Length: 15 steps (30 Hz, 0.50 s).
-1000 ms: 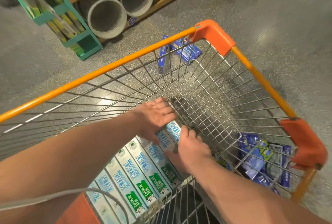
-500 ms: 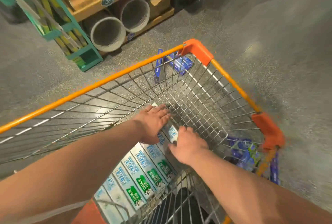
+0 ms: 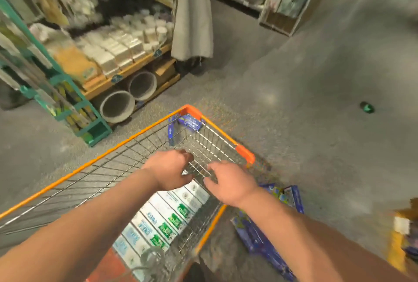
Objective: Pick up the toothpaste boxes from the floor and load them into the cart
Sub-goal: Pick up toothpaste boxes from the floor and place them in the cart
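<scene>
Hands over the basket, both low inside the wire cart (image 3: 113, 149) near its far end. Heavy motion blur, so fine detail is uncertain.

- Left hand (image 3: 172, 172): fingers loosely bent, tips pointing down at the mesh, nothing seen in it.
- Right hand (image 3: 228, 182): fingers loosely spread and slightly curled, also apparently empty. It hangs just beside the cart's right wall.
- White-and-green toothpaste boxes (image 3: 167, 216): already loaded, lying flat side by side in a neat row along the basket bottom, from the near end up to just under both hands.
- Blue toothpaste boxes (image 3: 257, 238): not yet loaded, scattered flat on the floor (image 3: 316, 145) close against the outside of the cart's right wall, below and to the right of the right hand.
- More blue boxes (image 3: 188, 123): on the floor beyond the far corner, seen partly through the wire.

Judgement: the row looks settled, so the next pickup is outside the basket. The right hand is the nearer one to the right-side pile; it must lift over the orange rim and drop down and rightward. The boxes' long sides seem to run roughly along the cart's side, so a grip across the narrow width suits. The far-corner boxes are well apart from either hand.
</scene>
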{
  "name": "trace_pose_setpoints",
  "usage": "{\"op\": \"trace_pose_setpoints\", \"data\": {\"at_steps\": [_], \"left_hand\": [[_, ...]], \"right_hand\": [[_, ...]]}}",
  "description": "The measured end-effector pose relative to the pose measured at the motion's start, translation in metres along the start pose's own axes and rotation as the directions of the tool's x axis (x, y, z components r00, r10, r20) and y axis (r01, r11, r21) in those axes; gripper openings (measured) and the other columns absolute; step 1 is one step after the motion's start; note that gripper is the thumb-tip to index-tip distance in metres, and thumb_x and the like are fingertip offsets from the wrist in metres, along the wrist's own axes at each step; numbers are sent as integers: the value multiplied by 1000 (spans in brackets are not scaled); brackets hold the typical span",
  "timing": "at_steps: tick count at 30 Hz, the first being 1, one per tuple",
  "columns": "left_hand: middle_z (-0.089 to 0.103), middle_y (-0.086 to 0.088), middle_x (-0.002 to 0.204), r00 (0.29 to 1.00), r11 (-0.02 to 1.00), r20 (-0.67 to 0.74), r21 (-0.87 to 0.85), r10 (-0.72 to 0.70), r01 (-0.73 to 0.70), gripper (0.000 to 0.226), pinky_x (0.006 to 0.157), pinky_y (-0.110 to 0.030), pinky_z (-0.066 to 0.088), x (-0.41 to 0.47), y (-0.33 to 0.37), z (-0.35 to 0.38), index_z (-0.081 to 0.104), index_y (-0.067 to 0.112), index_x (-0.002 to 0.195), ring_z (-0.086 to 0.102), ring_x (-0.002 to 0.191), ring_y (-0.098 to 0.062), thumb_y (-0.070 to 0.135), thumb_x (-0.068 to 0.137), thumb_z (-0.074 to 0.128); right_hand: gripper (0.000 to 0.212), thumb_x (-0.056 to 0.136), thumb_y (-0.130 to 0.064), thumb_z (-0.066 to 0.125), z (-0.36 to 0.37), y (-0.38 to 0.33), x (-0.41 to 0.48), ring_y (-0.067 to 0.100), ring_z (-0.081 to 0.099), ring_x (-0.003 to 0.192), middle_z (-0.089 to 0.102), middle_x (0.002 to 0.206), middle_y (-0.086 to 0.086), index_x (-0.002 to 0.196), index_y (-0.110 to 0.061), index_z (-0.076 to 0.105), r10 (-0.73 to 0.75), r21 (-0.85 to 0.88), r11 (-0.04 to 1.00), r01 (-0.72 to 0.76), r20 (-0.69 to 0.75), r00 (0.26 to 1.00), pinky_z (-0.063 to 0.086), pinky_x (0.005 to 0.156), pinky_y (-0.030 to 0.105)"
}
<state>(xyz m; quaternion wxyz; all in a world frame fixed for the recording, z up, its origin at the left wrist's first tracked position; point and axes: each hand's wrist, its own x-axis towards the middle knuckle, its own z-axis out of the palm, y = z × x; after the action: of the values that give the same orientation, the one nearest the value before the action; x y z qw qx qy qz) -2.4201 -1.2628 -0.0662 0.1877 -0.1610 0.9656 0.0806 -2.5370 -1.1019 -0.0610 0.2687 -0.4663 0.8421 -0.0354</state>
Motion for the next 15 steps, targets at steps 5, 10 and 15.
{"op": "trace_pose_setpoints", "data": {"at_steps": [5, 10, 15], "left_hand": [[63, 1, 128, 993, 997, -106, 52, 54, -49, 57, 90, -42, 54, -47, 91, -51, 54, 27, 132, 64, 116, -27, 64, 89, 51], [58, 0, 139, 982, 994, -154, 51, 107, -101, 63, 95, -41, 52, -88, 207, -63, 48, 26, 142, 59, 124, -28, 63, 91, 54], [58, -4, 141, 970, 989, -192, 26, 148, -146, 66, 95, -39, 51, -121, 322, -54, 48, 23, 144, 59, 125, -28, 62, 91, 56]], "right_hand": [[76, 77, -73, 35, -45, 49, -97, 29, 62, 120, 66, 128, 7, 134, -30, 60, 4, 42, 999, 2, -133, 991, 50, 100, 41], [80, 76, -76, 37, -56, 114, -216, 30, 63, 117, 68, 124, 8, 137, -28, 59, 41, 24, 999, -36, -233, 972, 51, 98, 42], [76, 79, -74, 41, -44, 177, -332, 29, 62, 117, 67, 126, 5, 136, -27, 58, 75, 39, 997, -67, -265, 961, 51, 96, 43]]}}
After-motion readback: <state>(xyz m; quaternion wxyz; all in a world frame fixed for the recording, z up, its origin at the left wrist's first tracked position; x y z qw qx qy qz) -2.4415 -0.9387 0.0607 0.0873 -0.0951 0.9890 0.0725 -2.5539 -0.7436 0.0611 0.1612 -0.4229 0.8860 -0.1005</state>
